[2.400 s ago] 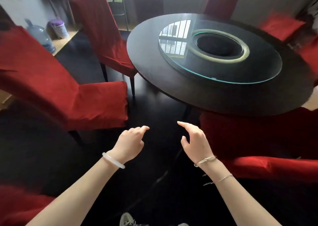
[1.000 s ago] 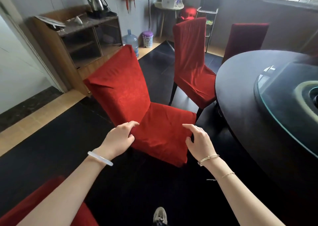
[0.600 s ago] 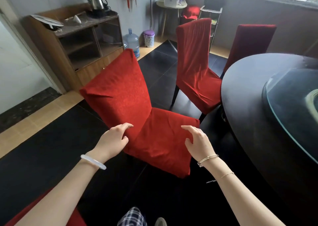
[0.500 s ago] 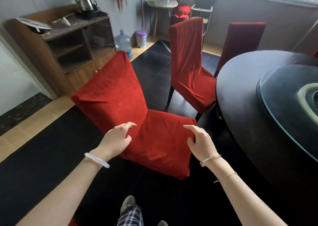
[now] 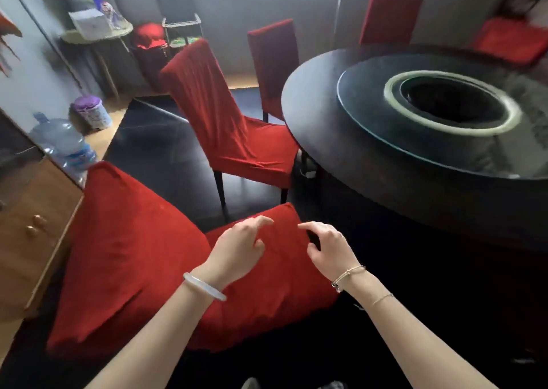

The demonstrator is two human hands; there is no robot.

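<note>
Here, left hand [image 5: 237, 250], right hand [image 5: 329, 249], over velvety red chair [image 5: 139, 255]

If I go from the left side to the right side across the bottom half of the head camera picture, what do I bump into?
Wooden cabinet → back of the near red chair → left hand → right hand → round black table.

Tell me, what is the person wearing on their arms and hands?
Both arms are bare, no sleeves in view. The wrist by the left hand wears a smooth, milky-white bangle. The wrist by the right hand has a thin gold-coloured bracelet, with a finer chain a little further up that forearm.
</note>
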